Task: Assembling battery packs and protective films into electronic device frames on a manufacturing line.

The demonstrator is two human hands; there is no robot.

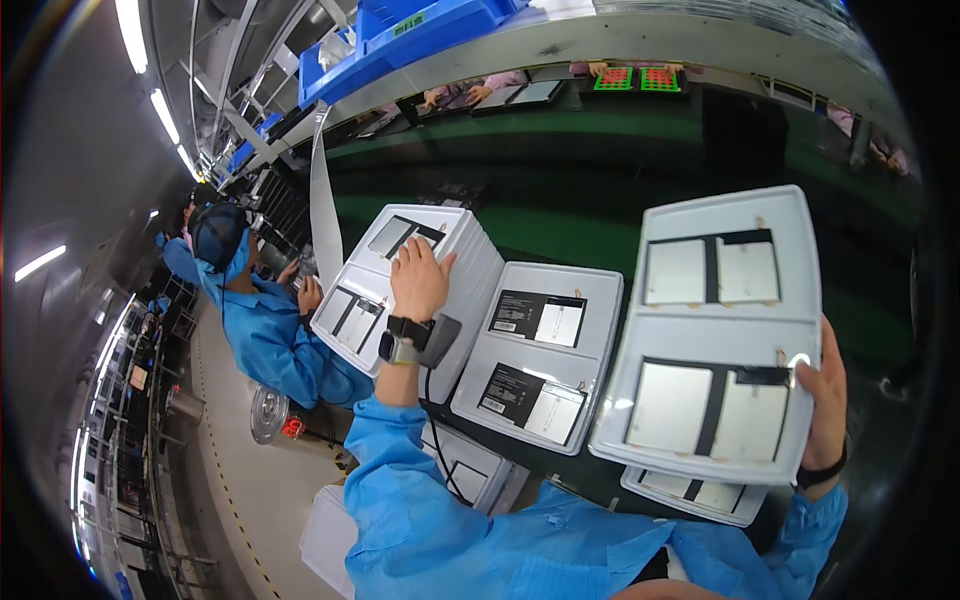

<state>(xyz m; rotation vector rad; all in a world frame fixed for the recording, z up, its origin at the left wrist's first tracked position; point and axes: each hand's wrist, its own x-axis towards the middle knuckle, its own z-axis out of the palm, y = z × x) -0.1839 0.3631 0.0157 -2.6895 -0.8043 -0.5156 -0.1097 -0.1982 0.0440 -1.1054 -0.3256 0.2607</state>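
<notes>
My right hand point(826, 405) grips the right edge of a white plastic tray point(735, 326), thumb on the front and fingers behind. The tray is tilted up toward me; its two compartments hold flat silver-and-black battery packs point(672, 410). On the left, my left hand point(420, 285) lies over the top of a tall stack of white trays point(470, 275), its fingers stretched out beside a battery pack point(355, 320). That wrist wears a watch and a dark band with a cable. Between my hands sits another white tray point(508, 375) with two battery packs point(535, 402).
Below the lifted tray, part of another tray point(700, 495) shows. More trays point(465, 460) stand low on the left. A co-worker in blue point(265, 320) sits at the far left. Beyond the dark green bench surface point(570, 165), other people's hands work near a blue bin point(410, 35).
</notes>
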